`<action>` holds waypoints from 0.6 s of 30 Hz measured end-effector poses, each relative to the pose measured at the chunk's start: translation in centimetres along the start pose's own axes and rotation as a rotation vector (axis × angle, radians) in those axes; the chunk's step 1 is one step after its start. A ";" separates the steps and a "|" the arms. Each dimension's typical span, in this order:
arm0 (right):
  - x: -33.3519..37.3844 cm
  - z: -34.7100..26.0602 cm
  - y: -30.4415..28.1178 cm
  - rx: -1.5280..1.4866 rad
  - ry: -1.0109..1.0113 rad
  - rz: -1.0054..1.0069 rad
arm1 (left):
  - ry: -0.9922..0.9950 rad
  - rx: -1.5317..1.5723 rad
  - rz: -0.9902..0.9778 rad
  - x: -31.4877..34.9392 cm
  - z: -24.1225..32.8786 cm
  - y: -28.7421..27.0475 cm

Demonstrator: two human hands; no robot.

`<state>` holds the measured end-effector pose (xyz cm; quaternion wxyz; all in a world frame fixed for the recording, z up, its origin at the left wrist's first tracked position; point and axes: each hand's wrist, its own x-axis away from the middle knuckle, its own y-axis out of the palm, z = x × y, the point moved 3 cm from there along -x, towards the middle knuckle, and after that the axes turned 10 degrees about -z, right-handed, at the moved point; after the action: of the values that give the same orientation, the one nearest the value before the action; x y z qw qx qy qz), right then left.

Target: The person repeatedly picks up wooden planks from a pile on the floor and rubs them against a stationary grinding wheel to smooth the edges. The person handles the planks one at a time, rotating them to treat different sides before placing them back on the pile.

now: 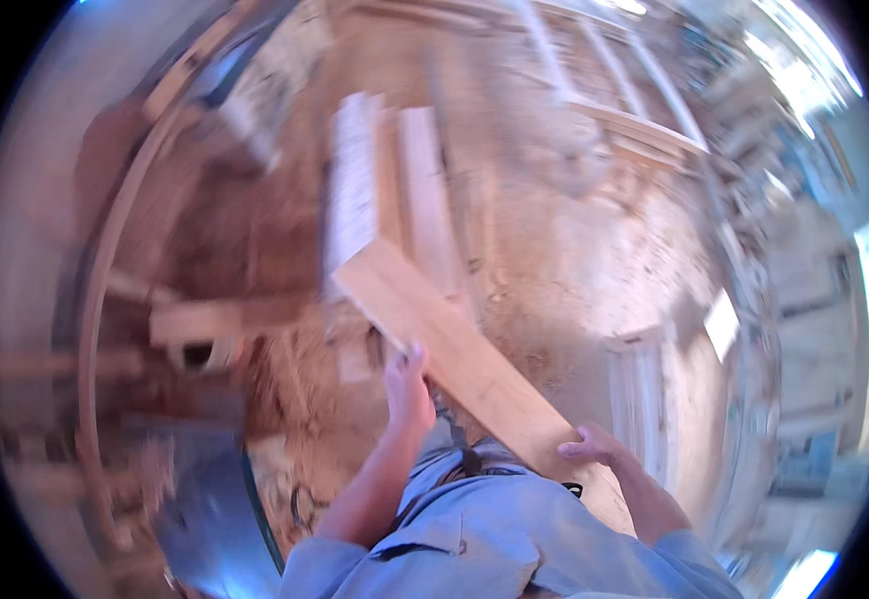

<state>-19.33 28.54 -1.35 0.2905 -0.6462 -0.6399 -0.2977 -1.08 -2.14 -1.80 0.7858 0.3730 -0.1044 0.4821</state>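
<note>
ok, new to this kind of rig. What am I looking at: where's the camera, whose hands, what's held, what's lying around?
There is no robot here. A person wears a wide fisheye camera on the head, looking down; that is why the picture is round and straight edges bend. The blue-grey shirt at the bottom is the wearer's own.

Both bare hands hold a flat wooden board slantwise: the left hand at its near edge, partway along, the right hand by its lower right end.

Beyond it, long planks lie side by side over a brown floor strewn with what looks like sawdust. Much of the surroundings is blurred.
</note>
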 end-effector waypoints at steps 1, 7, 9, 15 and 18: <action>0.4 0.3 2.2 0.010 0.053 0.033 | -0.143 -0.030 0.007 1.9 -2.2 -0.8; 6.6 11.7 -9.2 0.070 0.075 0.322 | -0.442 -0.076 -0.129 -8.4 -11.9 13.1; 9.2 17.4 -10.4 -0.022 0.146 0.522 | -0.421 -0.109 -0.197 -14.2 -13.0 20.4; 6.0 25.6 -17.7 -0.597 0.044 0.931 | -0.362 -0.163 -0.639 -23.3 -19.5 40.0; -0.1 24.5 -29.0 -0.320 -0.032 1.106 | -0.463 -0.185 -0.610 -27.7 -22.6 45.8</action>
<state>-48.03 47.33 -17.59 0.2920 -0.9250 -0.1581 -0.1848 -58.01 6.30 -9.88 0.8790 0.4132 -0.2063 0.1181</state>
